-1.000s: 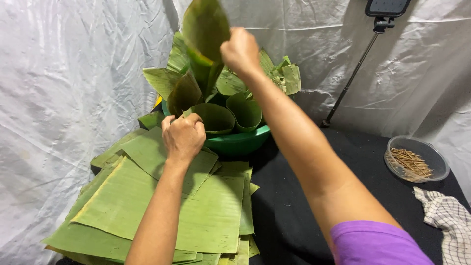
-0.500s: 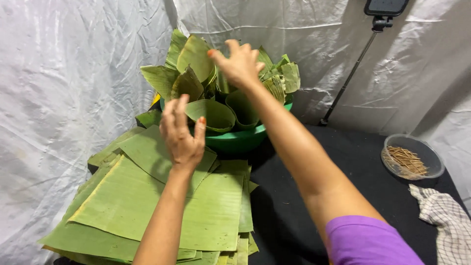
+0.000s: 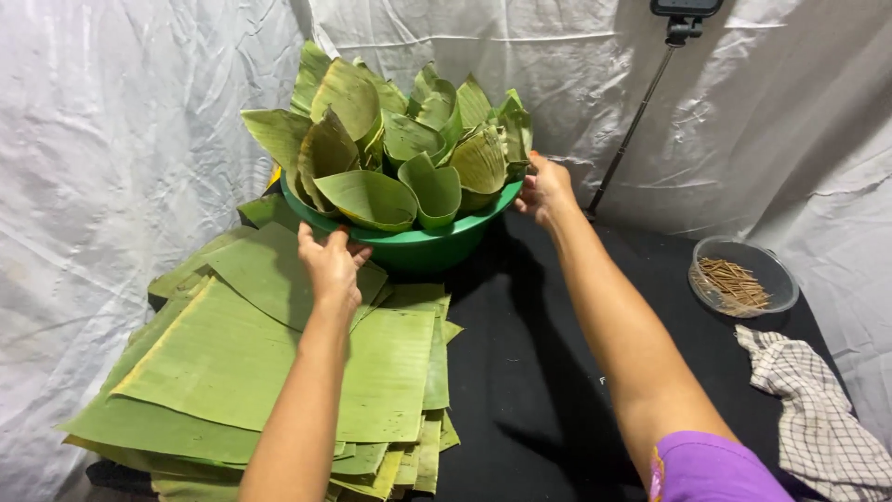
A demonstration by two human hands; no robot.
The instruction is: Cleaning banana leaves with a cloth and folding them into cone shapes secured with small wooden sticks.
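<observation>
gripping the bowl point(image 3: 423, 249) from both sides, the hands had left their earlier positions: the right hand point(image 3: 544, 191), open above the cones point(image 3: 400, 139) half a second before, was closed on the right rim, and the left hand point(image 3: 327, 265) had come off the leaves point(image 3: 242, 363) to cup the lower left wall, fingers spread. the bowl sat at the back of the cloth point(image 3: 548, 372), just behind the leaves. a dish of sticks point(image 3: 741, 277) and a towel point(image 3: 818, 409) lay well apart, right.

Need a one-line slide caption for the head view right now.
Both hands, left hand and right hand, grip the green basin of folded leaf cups beside stacked banana leaves.
</observation>
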